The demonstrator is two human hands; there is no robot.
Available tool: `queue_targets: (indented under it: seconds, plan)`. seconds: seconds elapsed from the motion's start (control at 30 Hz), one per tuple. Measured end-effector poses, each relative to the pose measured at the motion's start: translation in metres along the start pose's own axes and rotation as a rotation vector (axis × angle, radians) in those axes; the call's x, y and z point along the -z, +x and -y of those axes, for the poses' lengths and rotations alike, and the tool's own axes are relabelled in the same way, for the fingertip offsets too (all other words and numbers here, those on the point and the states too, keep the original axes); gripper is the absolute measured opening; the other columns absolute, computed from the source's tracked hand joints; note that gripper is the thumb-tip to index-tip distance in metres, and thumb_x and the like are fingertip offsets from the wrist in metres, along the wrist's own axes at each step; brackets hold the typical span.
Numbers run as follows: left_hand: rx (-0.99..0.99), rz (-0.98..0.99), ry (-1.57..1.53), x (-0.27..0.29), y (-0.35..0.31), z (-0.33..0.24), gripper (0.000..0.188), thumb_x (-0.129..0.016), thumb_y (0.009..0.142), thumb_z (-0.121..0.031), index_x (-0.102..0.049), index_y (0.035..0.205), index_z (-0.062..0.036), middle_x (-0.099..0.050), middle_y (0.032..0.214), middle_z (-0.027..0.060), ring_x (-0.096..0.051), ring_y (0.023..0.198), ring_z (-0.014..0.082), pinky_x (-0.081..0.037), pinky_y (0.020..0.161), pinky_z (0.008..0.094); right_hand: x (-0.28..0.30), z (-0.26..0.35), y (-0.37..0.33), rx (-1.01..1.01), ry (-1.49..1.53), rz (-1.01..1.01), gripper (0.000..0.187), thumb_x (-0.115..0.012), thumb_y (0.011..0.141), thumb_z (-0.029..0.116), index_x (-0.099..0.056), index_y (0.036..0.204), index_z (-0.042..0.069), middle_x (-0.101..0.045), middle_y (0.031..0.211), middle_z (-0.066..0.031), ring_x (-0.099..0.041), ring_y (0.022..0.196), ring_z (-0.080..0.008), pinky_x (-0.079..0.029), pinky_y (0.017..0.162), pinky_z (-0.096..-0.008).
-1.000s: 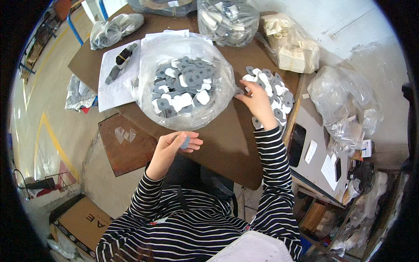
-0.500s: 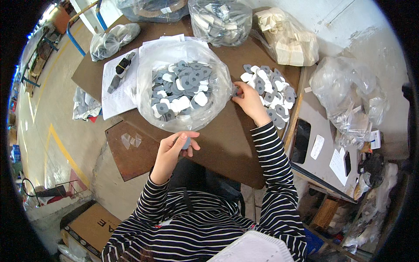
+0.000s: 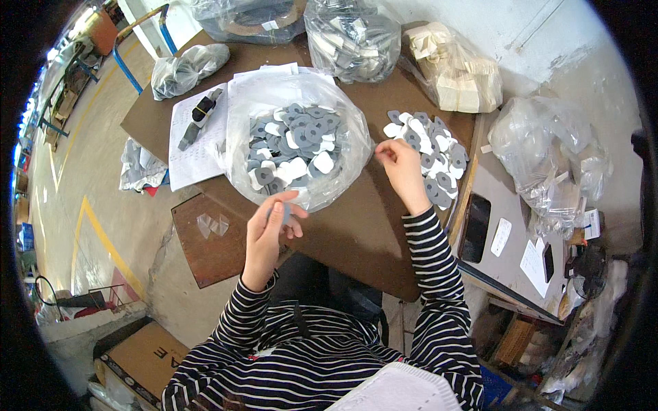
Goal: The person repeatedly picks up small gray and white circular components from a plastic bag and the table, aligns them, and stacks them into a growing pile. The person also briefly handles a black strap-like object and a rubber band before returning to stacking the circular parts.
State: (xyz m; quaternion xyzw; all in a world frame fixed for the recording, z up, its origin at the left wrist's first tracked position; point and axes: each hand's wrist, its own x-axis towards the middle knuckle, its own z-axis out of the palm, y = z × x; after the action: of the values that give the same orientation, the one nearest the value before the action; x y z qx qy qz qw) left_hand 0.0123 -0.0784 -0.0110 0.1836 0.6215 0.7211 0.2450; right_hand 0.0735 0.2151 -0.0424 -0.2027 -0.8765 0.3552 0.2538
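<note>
My left hand (image 3: 271, 226) holds a small grey round pad (image 3: 285, 214) between thumb and fingers, just below an open clear plastic bag (image 3: 240, 113) full of grey and white pads (image 3: 295, 140). My right hand (image 3: 399, 164) hovers over the brown cardboard-covered table (image 3: 356, 226), its fingertips pinched together between the bag and a loose pile of grey and white pads (image 3: 439, 154) on the right. I see nothing clearly in those fingertips.
Several filled plastic bags (image 3: 353, 34) and a bag of pale blocks (image 3: 456, 68) line the table's far edge. White paper sheets with a dark tool (image 3: 199, 113) lie left of the bag. A grey side table (image 3: 507, 205) with a dark phone (image 3: 476, 236) and a crumpled bag (image 3: 548, 154) stands right.
My right hand has left the loose pile and drawn left toward the bag. My left hand has risen closer to the bag, still holding the pad.
</note>
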Motion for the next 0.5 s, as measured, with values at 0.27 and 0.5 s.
queue_targets:
  seconds: [0.27, 0.5]
  plan:
    - [-0.644, -0.334, 0.444, -0.001, 0.078, -0.029, 0.029, -0.047, 0.104, -0.015, -0.058, 0.125, 0.0015, -0.065, 0.104, 0.0124, -0.061, 0.094, 0.0191, -0.048, 0.086, 0.0324, -0.024, 0.091, 0.016, 0.143, 0.577, -0.084, 0.021, -0.063, 0.093, 0.003, -0.061, 0.114, 0.003, -0.054, 0.098, -0.002, -0.053, 0.068, -0.0059, -0.043, 0.057, -0.0198]
    - [-0.603, -0.21, 0.746, -0.016, 0.057, -0.015, 0.051, -0.069, 0.084, -0.003, -0.055, 0.133, -0.004, -0.053, 0.14, 0.0162, -0.049, 0.131, 0.0324, -0.038, 0.108, 0.0407, 0.023, 0.079, -0.021, 0.146, 0.289, 0.074, 0.037, -0.071, 0.087, 0.008, -0.061, 0.123, 0.006, -0.055, 0.104, -0.0045, -0.055, 0.077, -0.0091, -0.047, 0.066, -0.0228]
